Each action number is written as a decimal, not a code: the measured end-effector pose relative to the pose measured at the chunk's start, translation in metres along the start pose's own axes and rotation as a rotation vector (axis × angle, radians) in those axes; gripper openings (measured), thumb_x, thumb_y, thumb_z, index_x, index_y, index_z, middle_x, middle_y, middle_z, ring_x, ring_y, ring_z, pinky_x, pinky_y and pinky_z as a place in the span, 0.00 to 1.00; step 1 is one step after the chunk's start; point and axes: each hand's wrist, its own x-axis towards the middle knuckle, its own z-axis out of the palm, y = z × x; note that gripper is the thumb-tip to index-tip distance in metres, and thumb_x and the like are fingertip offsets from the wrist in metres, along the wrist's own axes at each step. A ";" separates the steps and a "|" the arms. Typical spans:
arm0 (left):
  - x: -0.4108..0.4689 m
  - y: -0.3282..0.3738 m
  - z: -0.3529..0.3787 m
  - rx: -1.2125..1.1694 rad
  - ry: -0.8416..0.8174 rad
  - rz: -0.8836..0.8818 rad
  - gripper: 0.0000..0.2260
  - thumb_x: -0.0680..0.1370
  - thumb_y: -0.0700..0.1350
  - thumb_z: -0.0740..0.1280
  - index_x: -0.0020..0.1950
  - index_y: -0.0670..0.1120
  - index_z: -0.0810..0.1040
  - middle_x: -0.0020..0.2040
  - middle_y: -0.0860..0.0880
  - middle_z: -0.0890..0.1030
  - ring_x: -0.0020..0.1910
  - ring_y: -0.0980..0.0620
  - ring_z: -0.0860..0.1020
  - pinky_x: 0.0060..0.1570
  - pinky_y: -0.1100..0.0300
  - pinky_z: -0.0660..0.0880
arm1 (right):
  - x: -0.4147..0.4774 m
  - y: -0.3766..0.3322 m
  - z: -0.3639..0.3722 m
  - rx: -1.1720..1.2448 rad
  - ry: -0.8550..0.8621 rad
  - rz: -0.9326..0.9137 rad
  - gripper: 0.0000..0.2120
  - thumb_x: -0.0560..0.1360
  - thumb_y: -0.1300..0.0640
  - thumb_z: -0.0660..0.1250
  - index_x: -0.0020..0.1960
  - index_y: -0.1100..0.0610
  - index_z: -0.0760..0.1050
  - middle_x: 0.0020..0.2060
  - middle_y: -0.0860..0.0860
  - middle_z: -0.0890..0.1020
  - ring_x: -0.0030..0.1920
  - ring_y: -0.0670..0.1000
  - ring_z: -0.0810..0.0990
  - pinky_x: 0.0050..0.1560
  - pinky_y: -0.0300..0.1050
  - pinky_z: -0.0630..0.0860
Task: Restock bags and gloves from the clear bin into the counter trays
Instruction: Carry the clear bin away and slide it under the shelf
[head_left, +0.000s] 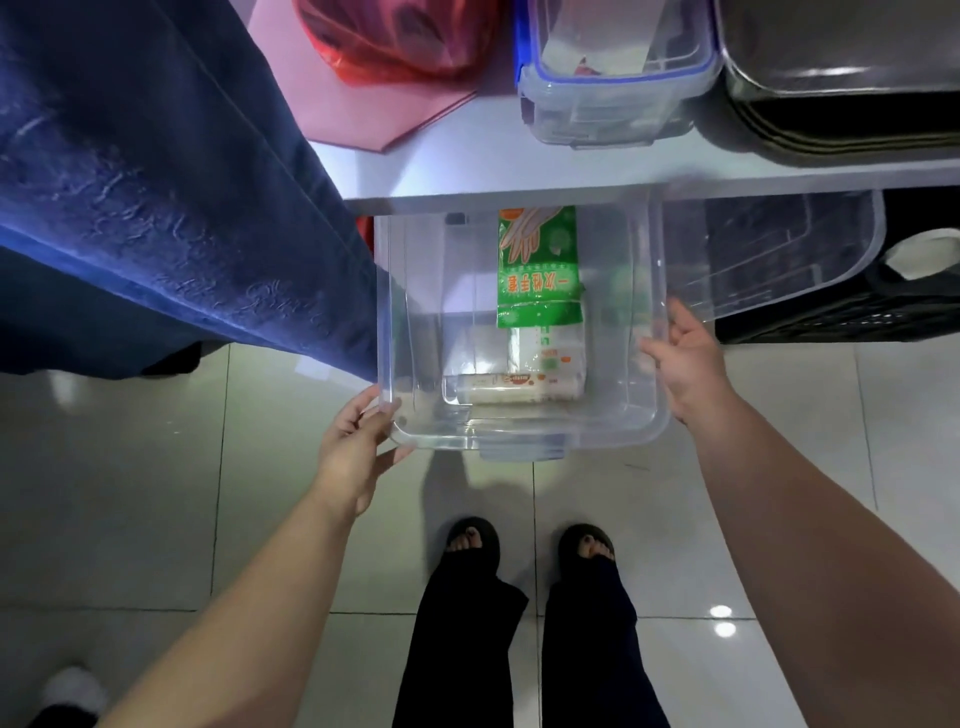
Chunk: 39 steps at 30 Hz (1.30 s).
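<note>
Head view, left to right: blue cloth (156, 208) hangs off the left end of the surface (441, 171). Left hand (358, 447) is clamped on the near left corner of the clear bin (519, 441), fingers curled over the rim. The bin's far end sits under the surface edge and its near end is out over the floor tiles; I cannot tell if it rests on anything below.

Inside, at centre, a green glove pack (537, 265) lies flat on white bag rolls (519, 387). Right hand (685, 358) grips the bin's right wall at the rim, thumb and fingers closed on the plastic.

On top: red bag (395, 41), a lidded container (613, 98), then a metal tray (841, 67) at far right.

Handling, as a judgement: the bin looks light (mostly empty), stiff but flexy at the walls, and slick, so hold the rim lip or corners with both hands. The packs are soft film, light, not fragile, likely to slide if the bin tips; pinch them at an end.
</note>
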 end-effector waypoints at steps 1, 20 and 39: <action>0.001 0.001 0.000 -0.018 0.009 -0.006 0.11 0.77 0.40 0.68 0.54 0.56 0.80 0.50 0.50 0.84 0.46 0.52 0.80 0.41 0.52 0.80 | -0.003 0.000 -0.003 0.013 -0.006 0.008 0.32 0.72 0.70 0.67 0.72 0.50 0.65 0.63 0.49 0.78 0.58 0.43 0.79 0.56 0.41 0.76; -0.037 0.034 0.057 0.564 0.250 0.357 0.20 0.74 0.41 0.70 0.66 0.47 0.74 0.60 0.46 0.79 0.58 0.47 0.76 0.63 0.48 0.72 | -0.086 0.011 -0.025 0.229 0.168 0.284 0.23 0.75 0.60 0.69 0.68 0.52 0.68 0.60 0.55 0.76 0.54 0.51 0.79 0.55 0.52 0.78; -0.054 0.015 0.461 0.930 -0.404 0.398 0.45 0.68 0.47 0.78 0.77 0.51 0.54 0.74 0.46 0.64 0.70 0.47 0.67 0.57 0.61 0.68 | -0.010 0.031 -0.152 1.064 0.063 0.450 0.16 0.80 0.53 0.58 0.66 0.54 0.67 0.57 0.54 0.76 0.56 0.54 0.76 0.52 0.55 0.76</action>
